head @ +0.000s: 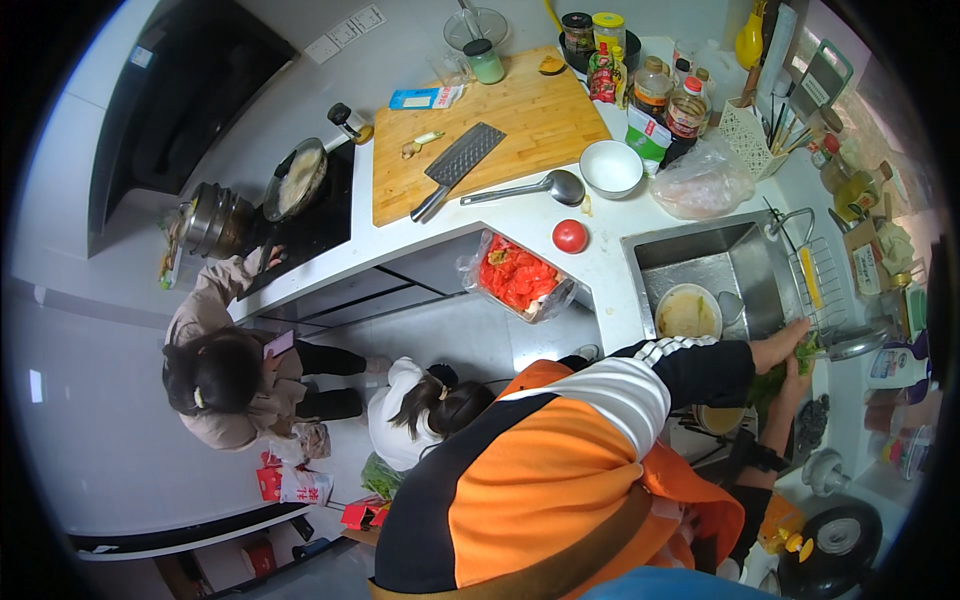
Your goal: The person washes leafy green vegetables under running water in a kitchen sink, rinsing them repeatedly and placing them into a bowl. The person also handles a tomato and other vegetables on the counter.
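Both of my hands are together at the faucet [859,342] over the right side of the sink [763,262]. My left hand [780,346], below a black sleeve with white stripes, grips leafy greens [765,386]. Around the same bunch close the fingers of my right hand [793,382], whose wrist carries a dark band. Part of the greens is hidden behind my hands and sleeve. A white bowl of cloudy liquid [686,319] stands in the steel basin. Closer to my body, another bowl of yellowish liquid [720,418] is partly covered by my arm.
A cleaver [469,154] lies on a wooden cutting board [540,112]. Nearby are a ladle [564,187], a white bowl [611,169] and a tomato [570,236]. A person [217,367] with a phone holds the pan [300,180] handle; another person [427,409] is low behind me.
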The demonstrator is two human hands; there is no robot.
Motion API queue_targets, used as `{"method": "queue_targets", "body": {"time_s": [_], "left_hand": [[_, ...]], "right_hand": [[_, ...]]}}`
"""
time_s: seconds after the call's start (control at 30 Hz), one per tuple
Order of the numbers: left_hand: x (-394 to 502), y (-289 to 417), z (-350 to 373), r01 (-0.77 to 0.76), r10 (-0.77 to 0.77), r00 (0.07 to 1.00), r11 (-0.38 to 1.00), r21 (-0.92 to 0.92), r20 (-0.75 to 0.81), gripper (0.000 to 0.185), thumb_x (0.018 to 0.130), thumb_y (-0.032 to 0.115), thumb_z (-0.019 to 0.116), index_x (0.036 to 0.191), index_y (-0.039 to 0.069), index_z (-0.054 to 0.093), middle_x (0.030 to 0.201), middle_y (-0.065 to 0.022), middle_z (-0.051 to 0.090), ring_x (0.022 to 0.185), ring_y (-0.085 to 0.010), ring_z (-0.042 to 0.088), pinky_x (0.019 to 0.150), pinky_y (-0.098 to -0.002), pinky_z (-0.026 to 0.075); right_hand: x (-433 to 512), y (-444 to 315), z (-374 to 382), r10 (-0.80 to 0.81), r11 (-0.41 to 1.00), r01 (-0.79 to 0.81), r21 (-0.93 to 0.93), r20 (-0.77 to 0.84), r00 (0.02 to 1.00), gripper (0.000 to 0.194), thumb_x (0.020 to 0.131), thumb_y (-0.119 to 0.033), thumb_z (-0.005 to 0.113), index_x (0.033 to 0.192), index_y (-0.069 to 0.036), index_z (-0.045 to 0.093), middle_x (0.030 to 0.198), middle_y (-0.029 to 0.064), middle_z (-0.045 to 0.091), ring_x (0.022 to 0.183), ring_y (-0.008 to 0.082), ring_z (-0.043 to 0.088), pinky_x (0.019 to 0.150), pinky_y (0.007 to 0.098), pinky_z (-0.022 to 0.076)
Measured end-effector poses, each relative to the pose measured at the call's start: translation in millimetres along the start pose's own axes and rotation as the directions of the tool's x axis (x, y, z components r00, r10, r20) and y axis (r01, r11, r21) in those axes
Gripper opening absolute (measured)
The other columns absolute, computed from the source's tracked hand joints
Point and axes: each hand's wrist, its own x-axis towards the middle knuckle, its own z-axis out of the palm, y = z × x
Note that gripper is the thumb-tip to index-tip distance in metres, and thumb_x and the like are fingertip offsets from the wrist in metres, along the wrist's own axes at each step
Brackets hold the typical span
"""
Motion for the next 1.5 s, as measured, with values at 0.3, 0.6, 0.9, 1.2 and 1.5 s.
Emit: {"method": "queue_targets", "body": {"time_s": [0.3,0.6,0.9,1.2,1.5], "left_hand": [[9,-5,-8,0.112,-0.108,0.993,0.984,0.139,-0.039,0.094,0.091,0.067,0.035,0.149,0.002,-0.001,0.152,-0.0166,0.019,0.140,-0.0280,0.020,0.112,-0.0351,0.018],[-25,11,2,0.165,-0.168,0.984,0.985,0.057,0.052,0.088,0.090,0.069,0.032,0.150,0.007,0.012,0.151,-0.0107,0.023,0.139,-0.0240,0.019,0.112,-0.0365,0.018],[-28,26,9,0.195,-0.170,0.974,0.967,-0.165,0.152,0.072,0.090,0.066,0.041,0.133,0.008,0.044,0.123,-0.0089,0.052,0.111,-0.0209,0.048,0.097,-0.0329,0.038],[-40,31,-5,-0.035,-0.054,0.942,0.965,0.259,0.332,0.054,0.084,0.021,0.070,0.131,0.003,0.049,0.123,-0.0089,0.056,0.115,-0.0172,0.051,0.095,-0.0328,0.042],[-40,25,-9,0.211,-0.208,0.977,0.972,0.099,-0.041,0.034,0.088,0.014,0.063,0.119,0.000,0.059,0.107,-0.0117,0.063,0.096,-0.0205,0.061,0.082,-0.0347,0.050]], "right_hand": [[-9,-5,33,0.026,0.976,-0.017,0.219,-0.040,0.999,0.044,0.099,-0.030,0.046,0.133,-0.003,0.041,0.119,0.0092,0.054,0.106,0.0186,0.054,0.090,0.0311,0.0421],[5,-3,31,-0.017,0.967,-0.047,-0.249,-0.247,0.969,0.055,0.098,-0.044,0.044,0.116,0.006,0.055,0.107,0.0129,0.061,0.093,0.0223,0.059,0.081,0.0343,0.0464],[7,3,17,0.082,0.985,-0.028,0.171,-0.320,0.944,0.051,0.098,-0.045,0.043,0.109,0.002,0.057,0.102,0.0095,0.060,0.089,0.0194,0.059,0.077,0.0323,0.0470],[5,-8,-8,0.110,0.951,-0.057,0.303,-0.162,0.981,0.050,0.100,-0.044,0.040,0.127,-0.003,0.049,0.118,0.0085,0.057,0.106,0.0193,0.056,0.091,0.0342,0.0433],[-4,-12,13,-0.008,0.999,0.005,-0.052,-0.047,0.999,0.049,0.096,-0.030,0.054,0.134,-0.001,0.043,0.124,0.0108,0.053,0.111,0.0222,0.052,0.094,0.0338,0.0414]]}}
